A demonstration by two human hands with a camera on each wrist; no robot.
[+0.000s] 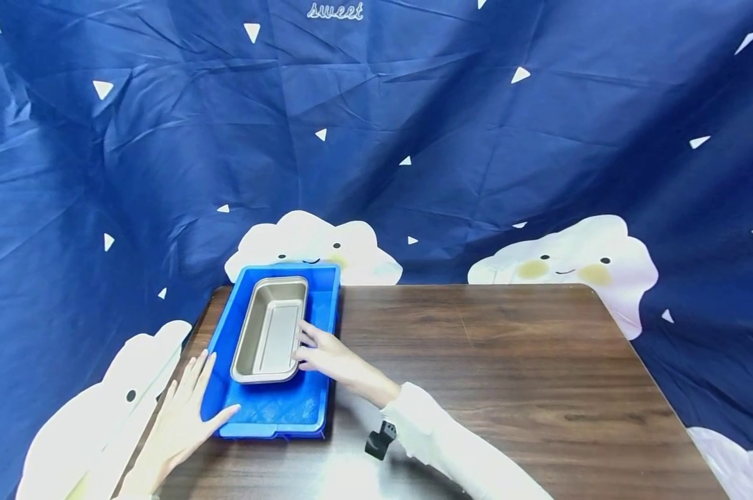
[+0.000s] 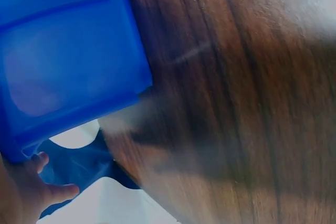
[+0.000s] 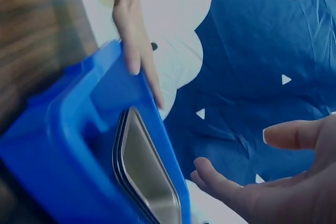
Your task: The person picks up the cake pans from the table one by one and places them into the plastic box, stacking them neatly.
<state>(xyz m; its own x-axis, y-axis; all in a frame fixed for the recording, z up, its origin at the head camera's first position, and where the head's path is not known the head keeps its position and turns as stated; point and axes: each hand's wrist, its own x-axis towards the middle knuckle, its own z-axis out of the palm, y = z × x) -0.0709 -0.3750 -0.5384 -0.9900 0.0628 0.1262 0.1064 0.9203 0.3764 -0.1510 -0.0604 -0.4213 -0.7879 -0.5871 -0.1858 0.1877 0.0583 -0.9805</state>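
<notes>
A blue plastic bin (image 1: 279,414) stands at the left end of the table. Inside it lies a metallic loaf pan (image 1: 278,337); the right wrist view shows layered rims (image 3: 122,153), like nested pans. My left hand (image 1: 179,423) rests against the bin's near left side, fingers straight and thumb spread over the front corner. Over the pan's right side reaches my right hand (image 1: 334,360), its fingertips overlapping the rim in the head view. From the right wrist, that same hand (image 3: 289,182) has thumb and fingers apart with nothing between them.
The brown wooden table (image 1: 489,375) extends to the right of the bin. Behind it hangs a dark blue cloth (image 1: 451,153) with white triangles and clouds. A small black device (image 1: 381,440) sits at my right wrist, beside the white sleeve (image 1: 454,448).
</notes>
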